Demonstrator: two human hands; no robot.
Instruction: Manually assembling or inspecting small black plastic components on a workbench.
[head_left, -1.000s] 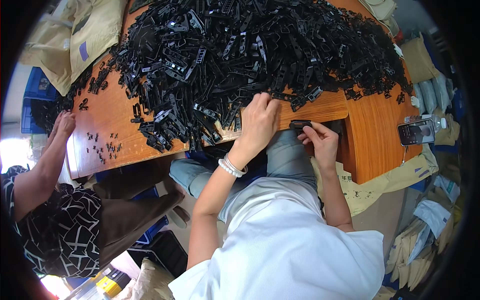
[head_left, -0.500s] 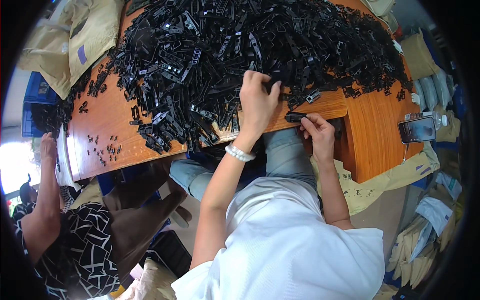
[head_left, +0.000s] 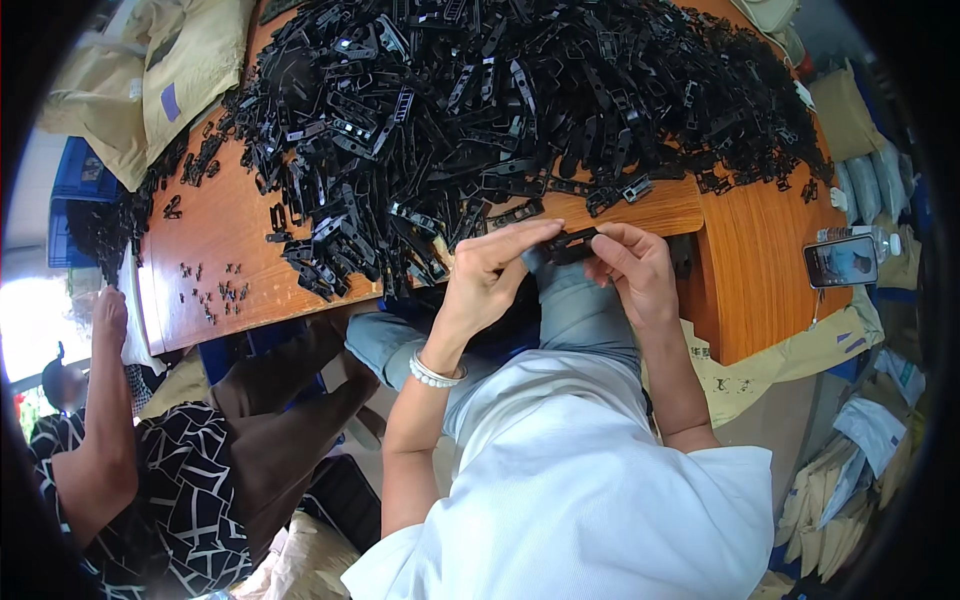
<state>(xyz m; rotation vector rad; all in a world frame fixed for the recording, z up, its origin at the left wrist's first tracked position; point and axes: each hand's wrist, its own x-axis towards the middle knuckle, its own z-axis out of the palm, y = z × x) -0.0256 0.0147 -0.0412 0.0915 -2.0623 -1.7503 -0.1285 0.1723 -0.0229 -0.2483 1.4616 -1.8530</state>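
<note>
A dark, elongated black plastic part (head_left: pixel 573 246) spans the gap between my two hands, just off the table's front edge and above my knee. Thumb and fingers of my right hand (head_left: pixel 640 275) pinch its right end. My left hand (head_left: pixel 487 278), with a pearl-like bracelet at the wrist, closes its fingertips at the left end. Exactly how those fingertips grip is partly hidden. Just beyond my hands, a huge heap of similar black plastic parts (head_left: pixel 480 120) covers most of the wooden table (head_left: pixel 660 212).
Small black pieces (head_left: pixel 215 292) lie scattered at the table's left. A co-worker's arm (head_left: pixel 110 400) reaches toward a blue crate (head_left: pixel 85 190). Right of the table are a phone (head_left: pixel 842 262) and packed bags (head_left: pixel 840 110). Brown paper sacks (head_left: pixel 195 85) stand at far left.
My left hand has come back from the heap's edge toward me and now meets the part in my right hand. The co-worker's hand has shifted slightly right and down.
</note>
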